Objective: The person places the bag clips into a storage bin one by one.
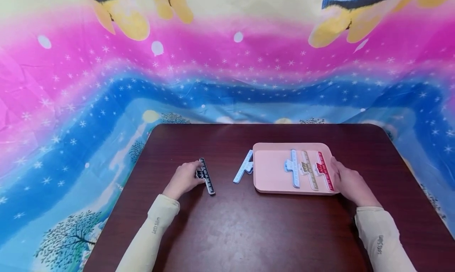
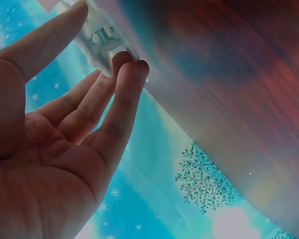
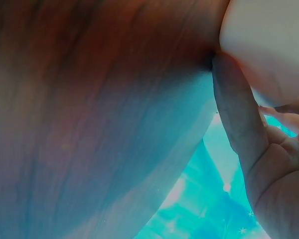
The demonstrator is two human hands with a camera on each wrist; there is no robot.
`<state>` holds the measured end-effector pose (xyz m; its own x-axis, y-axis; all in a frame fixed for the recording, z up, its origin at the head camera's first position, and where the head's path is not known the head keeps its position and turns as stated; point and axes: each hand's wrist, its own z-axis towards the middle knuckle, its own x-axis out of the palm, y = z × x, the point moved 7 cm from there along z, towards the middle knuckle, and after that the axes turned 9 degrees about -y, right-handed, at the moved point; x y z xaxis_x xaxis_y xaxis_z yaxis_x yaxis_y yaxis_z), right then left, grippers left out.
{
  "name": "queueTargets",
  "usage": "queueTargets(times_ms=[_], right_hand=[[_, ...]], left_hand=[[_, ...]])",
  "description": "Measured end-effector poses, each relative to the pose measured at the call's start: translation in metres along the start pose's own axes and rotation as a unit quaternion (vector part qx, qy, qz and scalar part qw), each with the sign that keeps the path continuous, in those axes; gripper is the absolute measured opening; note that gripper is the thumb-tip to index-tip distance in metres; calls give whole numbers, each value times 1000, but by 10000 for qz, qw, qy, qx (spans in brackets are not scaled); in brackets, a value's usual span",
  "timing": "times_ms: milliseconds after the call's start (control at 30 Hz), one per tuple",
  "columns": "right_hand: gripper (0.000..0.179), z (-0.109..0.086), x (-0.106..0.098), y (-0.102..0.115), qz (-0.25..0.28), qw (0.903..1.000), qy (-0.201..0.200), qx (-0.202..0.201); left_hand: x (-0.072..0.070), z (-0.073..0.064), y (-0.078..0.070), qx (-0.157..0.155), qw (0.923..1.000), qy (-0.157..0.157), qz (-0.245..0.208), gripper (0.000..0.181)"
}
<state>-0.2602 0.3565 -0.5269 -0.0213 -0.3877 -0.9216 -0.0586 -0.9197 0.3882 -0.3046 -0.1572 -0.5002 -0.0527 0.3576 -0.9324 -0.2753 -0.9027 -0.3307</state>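
Note:
My left hand [image 1: 185, 178] pinches a black clip [image 1: 207, 177] with a piano-key pattern, between thumb and fingers, left of the tray. In the left wrist view the clip's pale underside [image 2: 100, 42] shows its metal spring. At the right end of the pink tray [image 1: 271, 185], my right hand [image 1: 352, 183] grips the rim, with the thumb [image 3: 234, 99] along the outer wall. Inside the tray lie a blue clip [image 1: 294, 168], a gold clip [image 1: 310, 171] and a red clip [image 1: 322, 170], side by side. Another light-blue clip [image 1: 243, 167] leans against the tray's left edge.
Everything stands on a dark brown wooden table [image 1: 234, 232] with rounded far corners. A pink and blue patterned cloth [image 1: 227, 66] hangs behind and around the table.

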Motion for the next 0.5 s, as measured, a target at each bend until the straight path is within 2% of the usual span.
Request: queueTargets(times_ms=[333, 500], right_hand=[[65, 1, -1, 1, 66, 9998, 111, 143], [67, 2, -1, 1, 37, 9997, 113, 198]], left_hand=[[-10, 7, -13, 161, 9983, -155, -531, 45], [-12, 11, -21, 126, 9962, -88, -857, 45]])
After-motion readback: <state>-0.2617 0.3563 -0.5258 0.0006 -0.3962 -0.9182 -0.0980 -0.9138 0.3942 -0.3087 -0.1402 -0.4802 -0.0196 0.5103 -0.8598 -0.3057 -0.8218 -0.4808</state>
